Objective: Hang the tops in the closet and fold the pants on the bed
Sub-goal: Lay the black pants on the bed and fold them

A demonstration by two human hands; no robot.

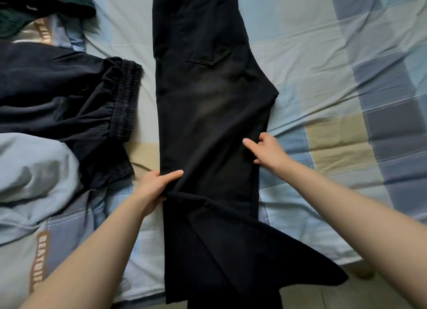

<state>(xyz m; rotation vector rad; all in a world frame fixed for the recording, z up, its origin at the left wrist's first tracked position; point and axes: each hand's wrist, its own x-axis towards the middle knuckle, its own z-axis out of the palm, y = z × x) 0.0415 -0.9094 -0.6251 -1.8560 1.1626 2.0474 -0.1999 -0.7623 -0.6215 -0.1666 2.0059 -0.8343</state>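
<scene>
A pair of black pants (208, 105) lies lengthwise down the middle of the bed, doubled leg on leg, waist far from me and hems hanging over the near edge. My left hand (156, 186) grips the pants' left edge, thumb on top and fingers under the cloth. My right hand (269, 150) pinches the right edge a little farther up, thumb lying on the fabric. The lower legs splay apart toward the right near the bed's edge.
The bed has a blue, grey and beige checked sheet (335, 65). Dark navy pants with an elastic waistband (69, 96) lie at the left. A light blue garment (34, 170) lies below them, a dark green knit (27, 5) at the top left. Floor (369, 292) shows bottom right.
</scene>
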